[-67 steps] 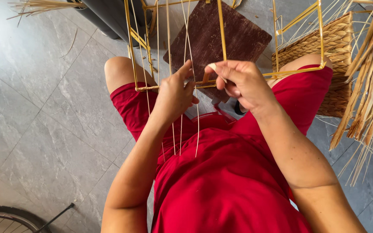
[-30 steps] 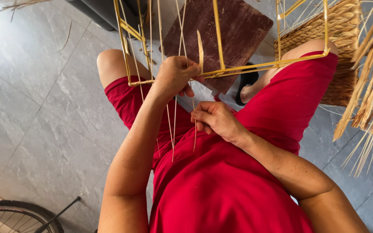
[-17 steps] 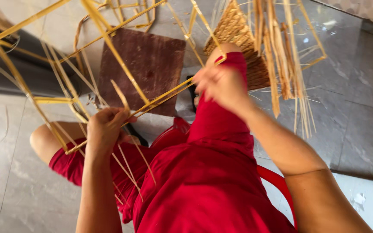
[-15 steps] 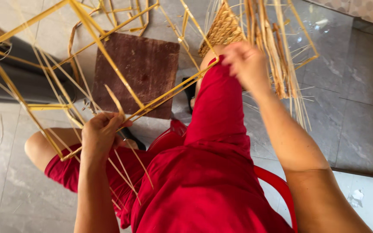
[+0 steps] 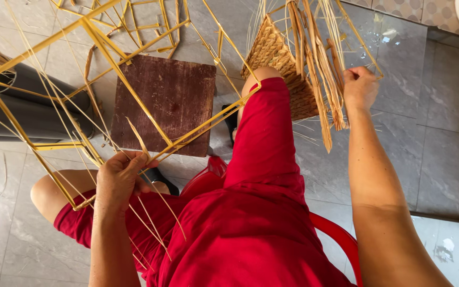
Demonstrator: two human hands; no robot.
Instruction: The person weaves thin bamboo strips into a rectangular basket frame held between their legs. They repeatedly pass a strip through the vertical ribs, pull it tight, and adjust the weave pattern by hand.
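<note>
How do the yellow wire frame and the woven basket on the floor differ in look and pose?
The yellow wire frame is bare, open rods, held up by the left hand. The woven basket is closed weave, tan, resting on the floor tiles, untouched. Both are angular.

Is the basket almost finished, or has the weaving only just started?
Only just started. The yellow frame is built, but its sides are open, with only a few thin strands hanging from it. The left hand holds the frame's lower bar; the right hand grips a bunch of dry reeds. Nearly all the weaving is left. A finished woven basket lies on the floor.
</note>
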